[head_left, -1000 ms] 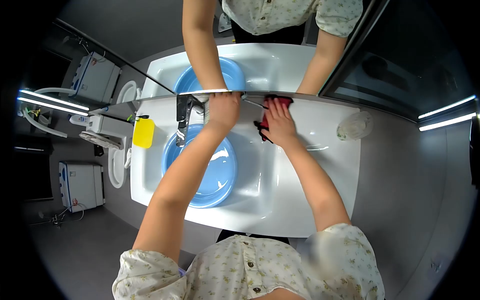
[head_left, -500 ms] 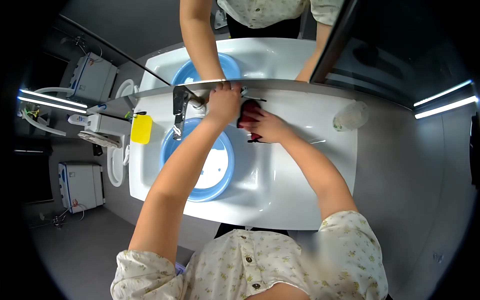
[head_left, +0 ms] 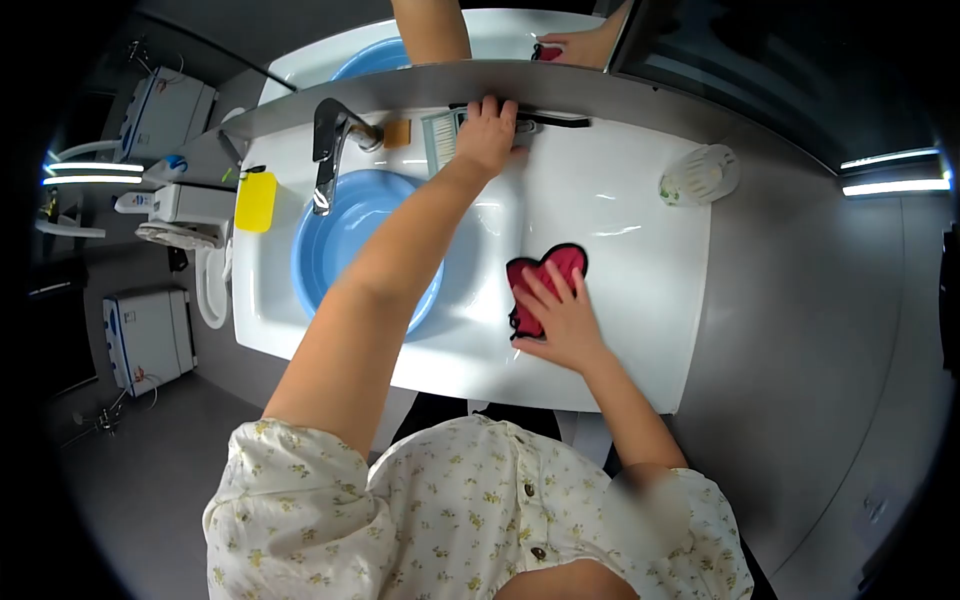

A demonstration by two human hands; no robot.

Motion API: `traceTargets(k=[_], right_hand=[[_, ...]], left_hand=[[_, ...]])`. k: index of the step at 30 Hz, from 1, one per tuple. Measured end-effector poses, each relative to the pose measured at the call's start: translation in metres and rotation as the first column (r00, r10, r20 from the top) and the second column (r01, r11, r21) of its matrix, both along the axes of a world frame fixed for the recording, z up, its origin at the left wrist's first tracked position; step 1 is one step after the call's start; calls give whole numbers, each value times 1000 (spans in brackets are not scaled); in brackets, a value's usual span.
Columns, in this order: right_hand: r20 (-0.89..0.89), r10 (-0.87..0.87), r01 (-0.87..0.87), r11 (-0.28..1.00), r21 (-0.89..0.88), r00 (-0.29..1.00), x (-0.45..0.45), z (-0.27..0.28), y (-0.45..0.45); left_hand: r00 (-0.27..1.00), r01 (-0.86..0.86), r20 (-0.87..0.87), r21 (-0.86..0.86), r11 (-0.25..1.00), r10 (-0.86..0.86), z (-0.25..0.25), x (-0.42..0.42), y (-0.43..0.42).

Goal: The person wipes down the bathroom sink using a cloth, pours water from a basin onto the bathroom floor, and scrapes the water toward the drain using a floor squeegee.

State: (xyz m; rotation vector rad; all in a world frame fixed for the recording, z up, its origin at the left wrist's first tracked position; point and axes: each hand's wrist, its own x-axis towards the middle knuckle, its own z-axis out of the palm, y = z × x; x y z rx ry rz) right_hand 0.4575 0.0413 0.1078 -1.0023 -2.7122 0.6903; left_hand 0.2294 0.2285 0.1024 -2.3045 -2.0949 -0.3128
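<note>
At the back ledge of the sink, my left hand (head_left: 487, 138) curls over a pale brush (head_left: 440, 140) with light bristles, its fingertips over the far side and its handle largely hidden. A thin black strip (head_left: 560, 121) sticks out to the right of that hand. My right hand (head_left: 565, 318) lies with spread fingers on a red heart-shaped cloth pad (head_left: 563, 262) with black edging, flat on the white sink surface. To the left, a light blue basin (head_left: 310, 250) stands in the sink bowl, partly covered by my left forearm.
A black and chrome faucet (head_left: 328, 150) reaches over the basin. Near it sit a small brown block (head_left: 397, 134) and a yellow sheet (head_left: 256, 202). A clear plastic cup (head_left: 700, 177) lies at the right on the white countertop (head_left: 640, 270). A mirror runs along the back.
My right hand and the red pad have moved toward me and right, and the pad now lies spread out. My left hand has shifted slightly right along the back. The camera view has tilted.
</note>
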Motion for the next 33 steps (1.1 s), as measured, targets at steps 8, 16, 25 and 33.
traceTargets(k=[8,16,25,33], right_hand=[[163,5,-52,957,286,987,-58,-24,98],[146,45,-69,983,169,988,-62,-28,51],[105,-85,80,995,52,991,-64,-4,-166],[70,-302,297,952,71,951,-241,-16,-249]], left_hand=[[996,50,72,124,991,-59,45,-11,-49],[946,41,310,170,985,-93,68,-34,-152],[853,-122,517,65,990,71,64,-116,-279],[761,-220,609,-82,972,224,56,-202,-358]])
